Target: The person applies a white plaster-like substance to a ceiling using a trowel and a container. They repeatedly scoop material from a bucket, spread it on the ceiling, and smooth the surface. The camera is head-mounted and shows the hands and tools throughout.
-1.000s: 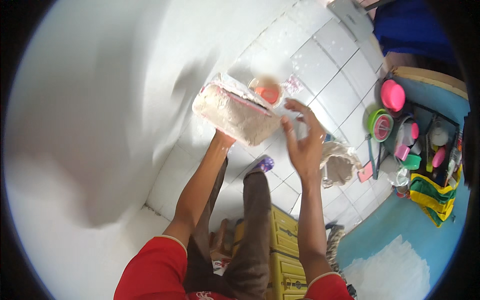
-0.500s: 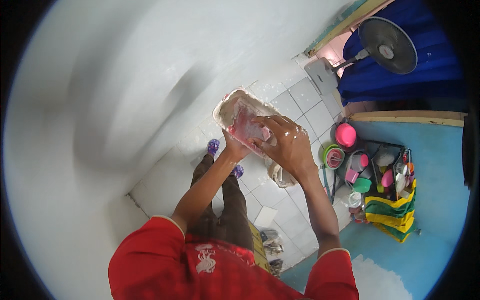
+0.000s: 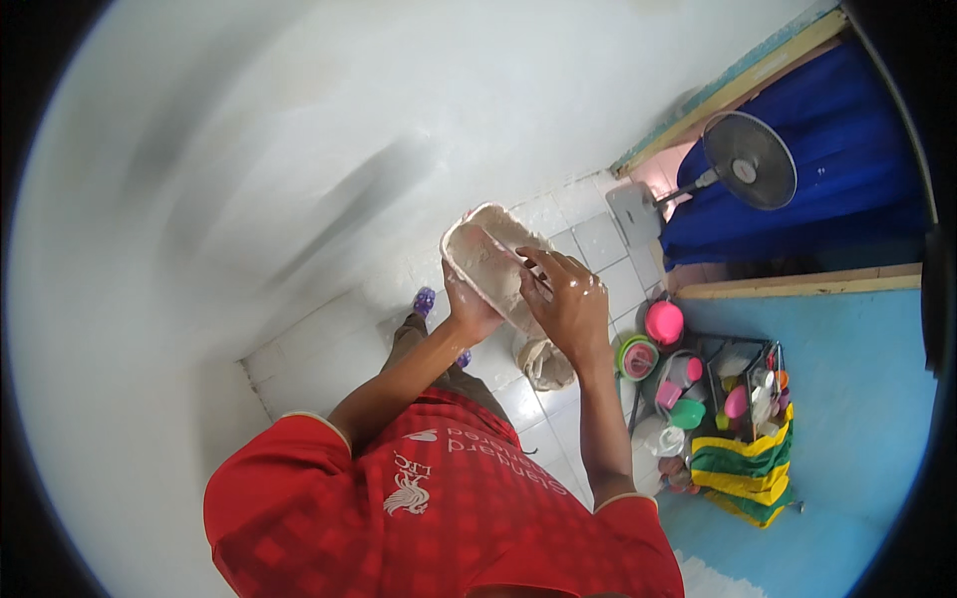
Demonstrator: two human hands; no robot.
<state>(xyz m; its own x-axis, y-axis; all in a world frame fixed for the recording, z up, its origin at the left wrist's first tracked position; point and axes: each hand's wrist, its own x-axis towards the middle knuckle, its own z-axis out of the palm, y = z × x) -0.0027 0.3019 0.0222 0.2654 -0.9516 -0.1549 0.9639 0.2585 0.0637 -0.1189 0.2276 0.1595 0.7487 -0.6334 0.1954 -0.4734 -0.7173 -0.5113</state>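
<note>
Currently: clear plastic container (image 3: 490, 261), still largely filled with pale doughy mass, held at chest height over white tiled floor (image 3: 329, 339). Left hand (image 3: 469, 311) clasps its underside; right hand (image 3: 566, 299), dusted white, digs fingers into contents. Emptying appears barely begun; most remains inside.

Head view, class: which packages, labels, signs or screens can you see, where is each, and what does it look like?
Clear plastic bag: held between both hands, oblong, holding whitish powdery stuff.
Tied whitish sack: on the tiled floor below the hands, rounded.
No signs or screens show.
</note>
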